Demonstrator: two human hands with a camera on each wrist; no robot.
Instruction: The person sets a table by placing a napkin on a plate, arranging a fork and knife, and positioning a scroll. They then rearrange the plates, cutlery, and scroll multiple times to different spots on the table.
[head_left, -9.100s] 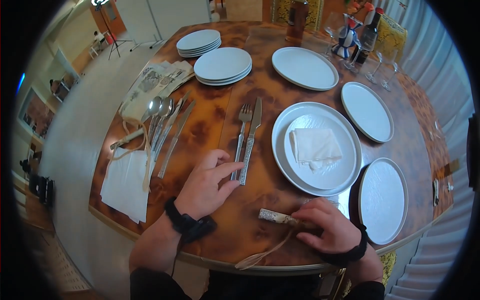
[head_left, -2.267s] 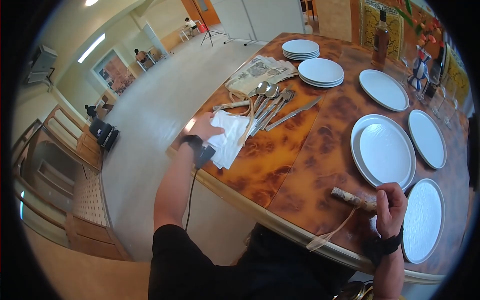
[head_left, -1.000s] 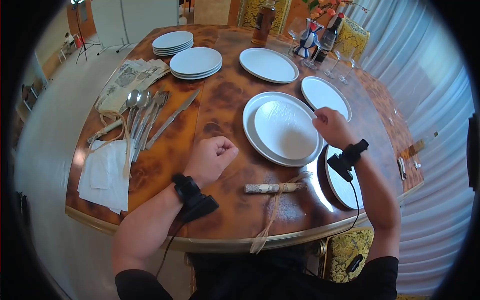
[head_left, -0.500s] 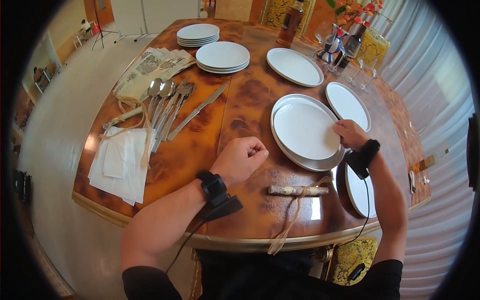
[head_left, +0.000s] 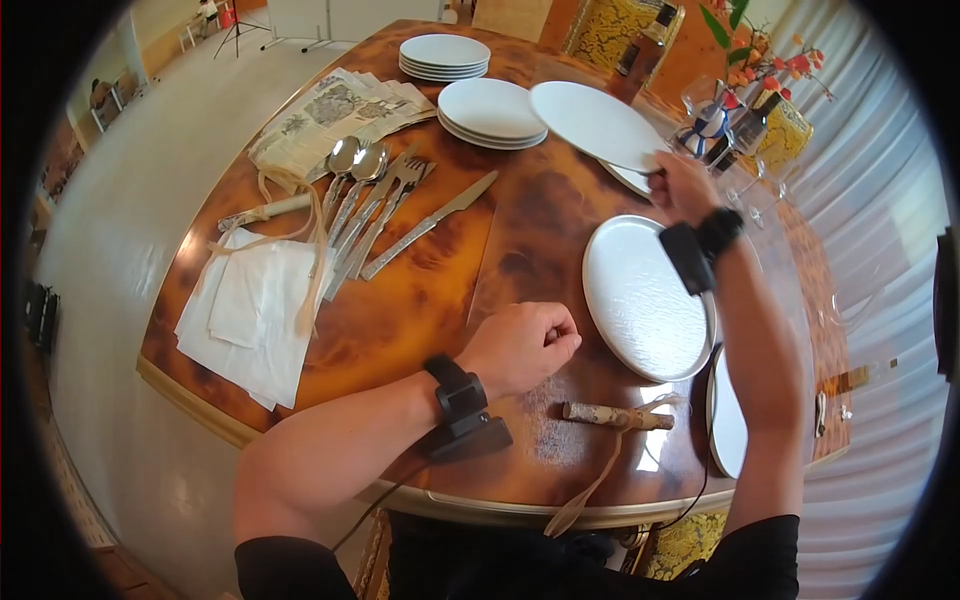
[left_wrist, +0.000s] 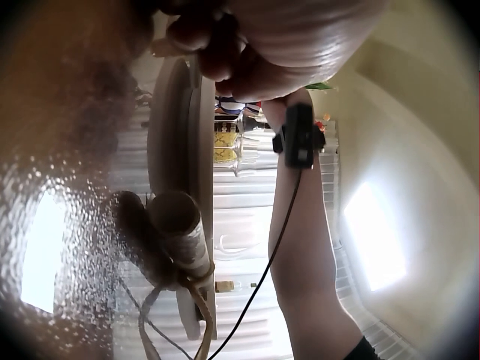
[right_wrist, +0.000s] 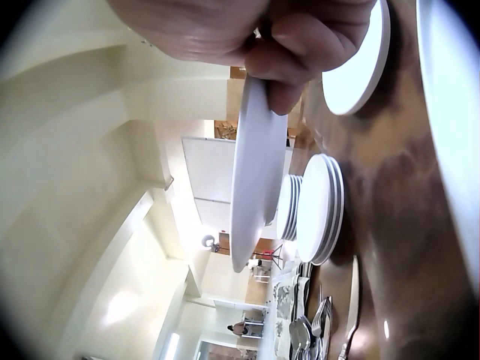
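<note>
The right hand (head_left: 685, 190) pinches the rim of a white plate (head_left: 595, 125), held above the table in the head view; in the right wrist view the raised plate (right_wrist: 259, 172) hangs from the fingers of that hand (right_wrist: 289, 45). Below it lies a larger white plate (head_left: 650, 300) with a raised rim, nothing on it. The left hand (head_left: 522, 345), fingers curled and holding nothing, is by the table's middle, left of the large plate. Just in front of it lies a bark-patterned roll (head_left: 618, 416) tied with a pale ribbon.
Two stacks of white plates (head_left: 444, 52) stand at the back left. Patterned napkins (head_left: 345, 115), spoons, forks and knives (head_left: 430, 226), and white napkins (head_left: 250, 305) lie at left. Bottles (head_left: 640, 55), a vase with flowers and glasses stand at the back right; another plate (head_left: 728, 420) is at right.
The right hand has lifted the smaller plate off the larger one and moved it up and back toward the plate stacks. The left hand stays curled near the roll.
</note>
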